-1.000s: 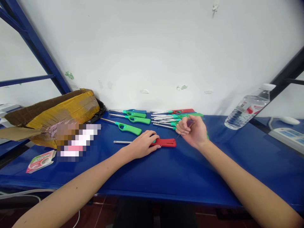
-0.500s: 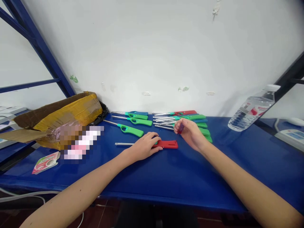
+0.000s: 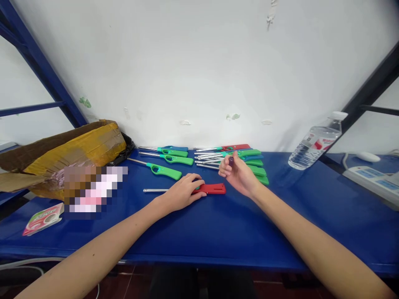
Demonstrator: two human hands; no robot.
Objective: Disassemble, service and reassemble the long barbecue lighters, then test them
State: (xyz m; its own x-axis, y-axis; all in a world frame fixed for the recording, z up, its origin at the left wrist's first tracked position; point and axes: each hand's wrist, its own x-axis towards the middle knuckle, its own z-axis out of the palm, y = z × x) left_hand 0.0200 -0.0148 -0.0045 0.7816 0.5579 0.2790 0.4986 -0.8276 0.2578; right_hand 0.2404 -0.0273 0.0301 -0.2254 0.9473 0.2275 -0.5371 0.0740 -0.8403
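A long-necked gas lighter with a red handle (image 3: 215, 189) lies flat on the blue table, its metal tube pointing left. My left hand (image 3: 183, 192) presses down on it around the trigger part, fingers closed over it. Just right of the red handle, raised above the table, my right hand (image 3: 238, 174) grips a small screwdriver (image 3: 231, 161). Only the dark purple end of its handle shows; the shaft is hidden. Behind my left hand lie several green lighters (image 3: 165, 170), and a stack of mostly green lighters (image 3: 257, 170) lies behind my right hand.
An open cardboard box (image 3: 84, 145) with yellow tape stands at the left, near a red-and-white package piece (image 3: 43, 219). A water bottle (image 3: 314, 143) stands at the right, beside a white power strip (image 3: 370, 182). The white wall (image 3: 187, 74) closes off the back.
My right hand has turned and lifted slightly off the red lighter, so the screwdriver's handle end now faces me. My left hand keeps its hold. The whole view has shifted a little.
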